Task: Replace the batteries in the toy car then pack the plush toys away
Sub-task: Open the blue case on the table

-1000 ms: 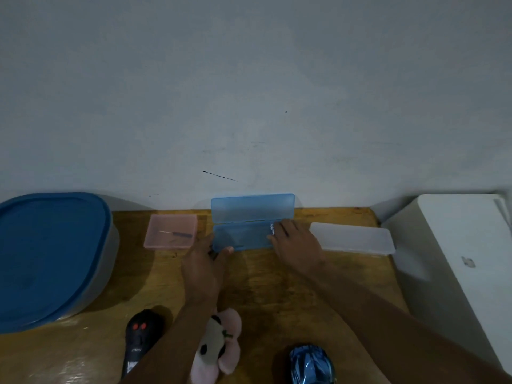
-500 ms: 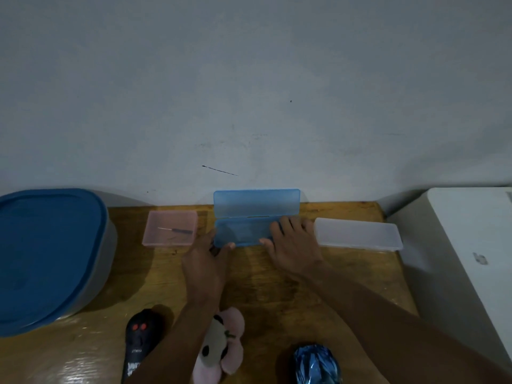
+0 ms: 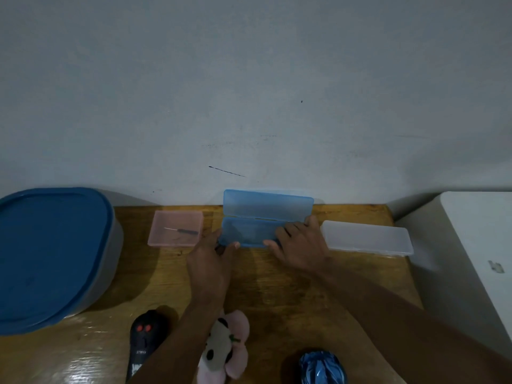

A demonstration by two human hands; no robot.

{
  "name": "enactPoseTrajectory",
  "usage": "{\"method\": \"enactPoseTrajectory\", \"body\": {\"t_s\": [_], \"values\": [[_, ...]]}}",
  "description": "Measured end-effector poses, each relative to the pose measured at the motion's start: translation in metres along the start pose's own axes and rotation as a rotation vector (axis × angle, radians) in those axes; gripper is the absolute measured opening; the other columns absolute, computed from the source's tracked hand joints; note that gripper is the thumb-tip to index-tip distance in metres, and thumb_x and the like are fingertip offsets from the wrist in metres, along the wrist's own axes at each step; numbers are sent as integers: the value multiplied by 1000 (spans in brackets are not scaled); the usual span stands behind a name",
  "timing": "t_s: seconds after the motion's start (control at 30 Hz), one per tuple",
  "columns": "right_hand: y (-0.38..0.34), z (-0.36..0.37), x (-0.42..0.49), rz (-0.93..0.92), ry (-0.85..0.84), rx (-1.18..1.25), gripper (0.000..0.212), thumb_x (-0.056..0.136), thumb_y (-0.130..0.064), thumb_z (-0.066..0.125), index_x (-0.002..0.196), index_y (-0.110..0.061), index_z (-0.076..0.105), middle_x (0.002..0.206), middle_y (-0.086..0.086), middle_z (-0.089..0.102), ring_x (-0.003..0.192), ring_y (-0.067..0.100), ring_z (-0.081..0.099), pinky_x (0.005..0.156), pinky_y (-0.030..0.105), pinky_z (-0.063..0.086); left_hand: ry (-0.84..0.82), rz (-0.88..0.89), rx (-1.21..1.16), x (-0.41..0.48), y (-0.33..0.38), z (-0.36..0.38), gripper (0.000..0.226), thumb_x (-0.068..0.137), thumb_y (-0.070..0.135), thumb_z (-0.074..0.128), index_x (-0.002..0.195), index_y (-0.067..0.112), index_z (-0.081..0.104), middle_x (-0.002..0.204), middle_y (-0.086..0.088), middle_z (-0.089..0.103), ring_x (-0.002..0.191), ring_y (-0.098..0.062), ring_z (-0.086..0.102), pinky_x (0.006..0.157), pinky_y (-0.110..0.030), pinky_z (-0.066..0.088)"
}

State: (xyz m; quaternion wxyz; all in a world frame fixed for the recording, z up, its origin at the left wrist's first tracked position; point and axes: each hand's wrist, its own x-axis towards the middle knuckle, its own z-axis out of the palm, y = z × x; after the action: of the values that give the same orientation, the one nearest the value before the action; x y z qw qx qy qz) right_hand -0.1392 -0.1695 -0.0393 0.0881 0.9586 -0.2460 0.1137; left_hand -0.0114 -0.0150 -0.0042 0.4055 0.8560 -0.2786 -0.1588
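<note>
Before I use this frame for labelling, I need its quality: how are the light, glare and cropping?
Head view: dim, bluish light; white glare streaks the wooden table near left, beside the remote control; the blue-lidded tub casts a soft shadow rightward; the toy car is cut by the bottom edge; no marked motion blur on the blue case.

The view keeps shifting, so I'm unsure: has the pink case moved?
No. The pink case sits at the same gap to the right of the blue-lidded tub as before.
</note>
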Motion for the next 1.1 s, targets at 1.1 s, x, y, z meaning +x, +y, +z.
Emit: {"method": "enactPoseTrajectory", "body": {"t_s": [1.1], "values": [[-52,-15,-18,-310,79,129,28,71,-43,75,80,-22,59,80,-1,62,55,15,62,37,23,42,-42,32,-18,5,-2,-7,35,82,22,75,116,21,65,97,6,72,82,-8,67,68,-13,51]]}}
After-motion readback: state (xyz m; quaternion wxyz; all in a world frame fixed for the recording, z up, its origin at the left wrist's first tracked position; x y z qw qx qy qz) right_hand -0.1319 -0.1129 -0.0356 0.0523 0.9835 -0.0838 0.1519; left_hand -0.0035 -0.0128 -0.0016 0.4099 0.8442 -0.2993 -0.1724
